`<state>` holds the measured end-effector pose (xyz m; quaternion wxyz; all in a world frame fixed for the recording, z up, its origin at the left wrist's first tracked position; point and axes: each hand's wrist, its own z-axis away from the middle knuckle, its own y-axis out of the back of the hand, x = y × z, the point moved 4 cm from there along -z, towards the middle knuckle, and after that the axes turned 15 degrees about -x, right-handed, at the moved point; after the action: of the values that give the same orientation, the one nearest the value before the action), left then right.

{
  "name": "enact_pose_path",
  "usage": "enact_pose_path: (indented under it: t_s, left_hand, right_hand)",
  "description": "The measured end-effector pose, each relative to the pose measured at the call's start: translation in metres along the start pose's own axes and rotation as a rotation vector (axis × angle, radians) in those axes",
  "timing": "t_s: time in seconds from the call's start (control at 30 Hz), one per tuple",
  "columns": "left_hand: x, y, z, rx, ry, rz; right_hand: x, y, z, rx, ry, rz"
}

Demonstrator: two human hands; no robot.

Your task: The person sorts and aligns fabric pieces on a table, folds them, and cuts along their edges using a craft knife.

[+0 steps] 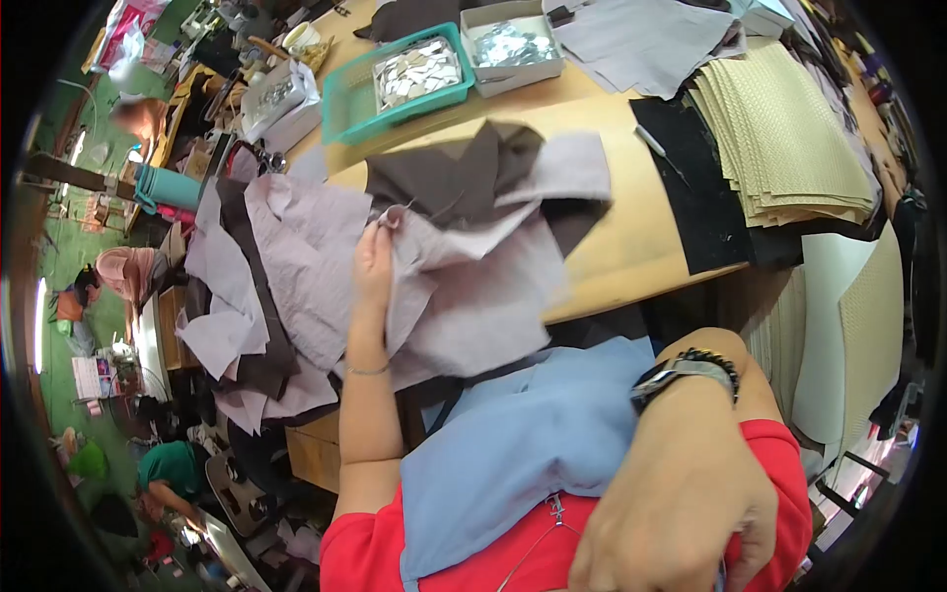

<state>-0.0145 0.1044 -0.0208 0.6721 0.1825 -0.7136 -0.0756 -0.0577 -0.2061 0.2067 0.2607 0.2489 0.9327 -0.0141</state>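
Note:
My left hand (373,259) is closed, pinching the edge of a piece of pale mauve-grey cloth (483,306) over the table's near edge. That cloth is partly raised and folded, with a dark brown side showing at its right end. Behind it lies a dark brown cloth piece (434,178). More pale cloth (306,261) drapes over the edge on the left. Close to the camera, my right hand (681,493) is in front of my chest, a watch on its wrist. Its fingers curl downward and are partly cut off by the frame, hiding anything in them.
A teal tray (340,99) holds a box of small white pieces (419,74). Beside it stands a box of shiny pieces (513,44). At right, a pen-like tool (651,143) lies on black material (691,197), near stacked yellow textured sheets (779,138). Other people work at left.

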Motion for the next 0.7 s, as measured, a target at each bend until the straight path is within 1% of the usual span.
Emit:
enact_pose_path:
  t_s: [0.03, 0.07, 0.1, 0.13, 0.17, 0.2, 0.23, 0.3, 0.33, 0.37, 0.43, 0.47, 0.5, 0.57, 0.6, 0.67, 0.7]
  left_hand:
    - [-0.001, 0.011, 0.000, -0.053, 0.029, -0.017]
    - [0.003, 0.023, 0.004, -0.153, 0.181, -0.197]
    - [0.014, 0.028, 0.006, -0.255, 0.331, -0.378]
    - [0.033, 0.022, 0.004, -0.255, 0.401, -0.396]
    - [0.055, 0.018, 0.004, -0.254, 0.476, -0.418]
    - [0.064, 0.017, 0.005, -0.246, 0.553, -0.445]
    - [0.061, 0.017, -0.001, -0.229, 0.377, -0.527]
    - [0.093, -0.005, -0.017, -0.201, 0.080, -0.610]
    - [0.112, -0.021, -0.024, -0.195, -0.066, -0.646]
    - [0.123, -0.037, -0.033, -0.239, -0.157, -0.610]
    - [0.137, -0.072, -0.048, -0.415, -0.388, -0.660]
    - [0.144, -0.090, -0.050, -0.505, -0.407, -0.672]
    - [0.139, -0.105, -0.053, -0.506, -0.449, -0.748]
    - [0.114, -0.128, -0.065, -0.505, -0.422, -0.861]
    - [0.103, -0.132, -0.073, -0.484, -0.425, -0.933]
    - [0.083, -0.123, -0.096, -0.531, -0.090, -0.632]
    - [0.070, -0.117, -0.101, -0.535, 0.075, -0.469]
  right_hand:
    - [0.001, 0.006, -0.003, -0.019, -0.005, -0.038]
    - [0.002, 0.009, -0.005, -0.032, -0.010, -0.077]
    - [0.007, 0.008, -0.007, 0.035, 0.082, -0.108]
    - [0.012, 0.006, -0.009, 0.097, 0.177, -0.133]
    - [0.018, 0.007, -0.010, 0.036, 0.162, -0.192]
    - [0.022, 0.007, -0.011, 0.048, 0.179, -0.197]
    - [0.027, 0.008, -0.012, 0.059, 0.195, -0.203]
    - [0.039, 0.010, -0.015, 0.081, 0.192, -0.187]
    - [0.041, 0.010, -0.015, 0.087, 0.177, -0.130]
    - [0.044, 0.011, -0.015, 0.093, 0.163, -0.072]
    - [0.043, 0.016, -0.017, 0.108, 0.141, 0.070]
    - [0.042, 0.023, -0.015, 0.148, 0.073, 0.212]
    - [0.042, 0.030, -0.013, 0.183, 0.000, 0.352]
    - [0.045, 0.045, 0.006, 0.333, -0.286, 0.739]
    - [0.031, 0.058, 0.019, 0.380, -0.366, 0.796]
    - [0.023, 0.073, 0.060, 0.528, -0.378, 0.717]
    - [0.012, 0.076, 0.083, 0.634, -0.539, 0.729]
